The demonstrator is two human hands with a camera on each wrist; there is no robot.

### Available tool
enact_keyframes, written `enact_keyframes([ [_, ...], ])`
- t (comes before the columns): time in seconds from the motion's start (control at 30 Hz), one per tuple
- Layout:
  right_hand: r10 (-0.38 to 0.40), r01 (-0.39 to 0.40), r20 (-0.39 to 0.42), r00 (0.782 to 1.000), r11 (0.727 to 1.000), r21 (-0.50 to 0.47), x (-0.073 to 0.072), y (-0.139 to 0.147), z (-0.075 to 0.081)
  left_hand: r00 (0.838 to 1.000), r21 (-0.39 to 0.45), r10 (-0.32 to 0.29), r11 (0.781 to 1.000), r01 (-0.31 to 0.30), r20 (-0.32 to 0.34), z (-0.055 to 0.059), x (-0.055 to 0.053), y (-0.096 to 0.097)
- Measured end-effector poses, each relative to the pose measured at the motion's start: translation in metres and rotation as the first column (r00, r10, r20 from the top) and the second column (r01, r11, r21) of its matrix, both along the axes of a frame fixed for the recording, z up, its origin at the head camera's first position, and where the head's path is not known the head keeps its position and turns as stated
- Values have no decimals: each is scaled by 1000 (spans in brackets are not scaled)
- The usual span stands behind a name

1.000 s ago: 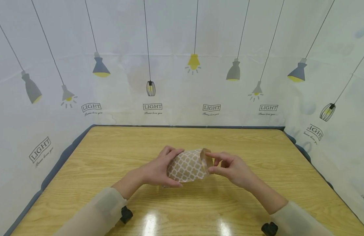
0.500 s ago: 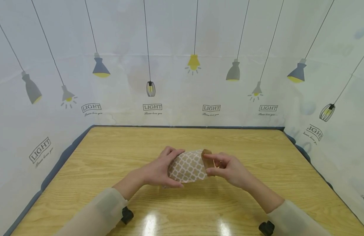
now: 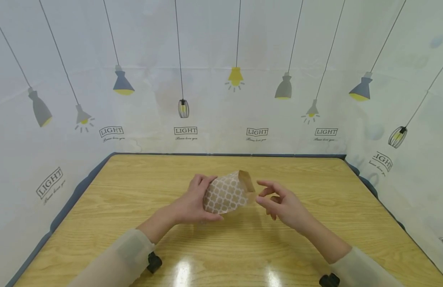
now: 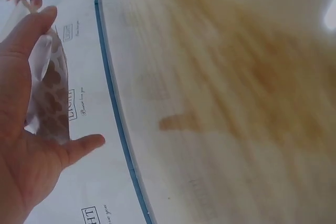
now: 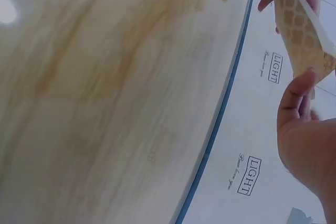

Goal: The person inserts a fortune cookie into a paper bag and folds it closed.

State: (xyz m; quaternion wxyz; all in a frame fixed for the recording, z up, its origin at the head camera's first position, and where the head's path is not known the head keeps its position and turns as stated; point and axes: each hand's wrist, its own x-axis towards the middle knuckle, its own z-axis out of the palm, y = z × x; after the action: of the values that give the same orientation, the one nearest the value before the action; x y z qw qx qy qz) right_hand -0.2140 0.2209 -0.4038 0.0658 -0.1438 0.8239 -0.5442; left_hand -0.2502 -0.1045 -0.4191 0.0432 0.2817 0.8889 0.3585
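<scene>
A small paper bag [image 3: 225, 193], brown with a white lattice pattern, is held above the table in the head view. My left hand [image 3: 193, 203] grips its left end, thumb on the near edge and fingers on the far one. At the right end the bag's plain brown mouth [image 3: 246, 181] gapes. My right hand [image 3: 284, 205] is just right of that end, finger and thumb parted; whether the thumb touches the edge I cannot tell. In the left wrist view the bag [image 4: 52, 93] shows a pale, see-through-looking side. The right wrist view has the bag [image 5: 299, 30] above the right thumb.
Beneath both hands is a wooden table [image 3: 221, 255] with a glossy surface. White cloth [image 3: 214, 40] printed with lamps surrounds it on the back and sides. Black wrist devices [image 3: 154, 262] sit below the sleeves.
The right fingers have come off the bag's folded-back mouth and moved slightly right. The bag's right end has tipped upward, away from me. My left hand keeps its grip.
</scene>
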Motion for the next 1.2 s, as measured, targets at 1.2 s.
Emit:
enact_keyframes([
  [1.2, -18, 23, 27, 999, 984, -176, -11, -34, -1, 986, 274, 142, 948, -160, 85, 0, 11, 49],
])
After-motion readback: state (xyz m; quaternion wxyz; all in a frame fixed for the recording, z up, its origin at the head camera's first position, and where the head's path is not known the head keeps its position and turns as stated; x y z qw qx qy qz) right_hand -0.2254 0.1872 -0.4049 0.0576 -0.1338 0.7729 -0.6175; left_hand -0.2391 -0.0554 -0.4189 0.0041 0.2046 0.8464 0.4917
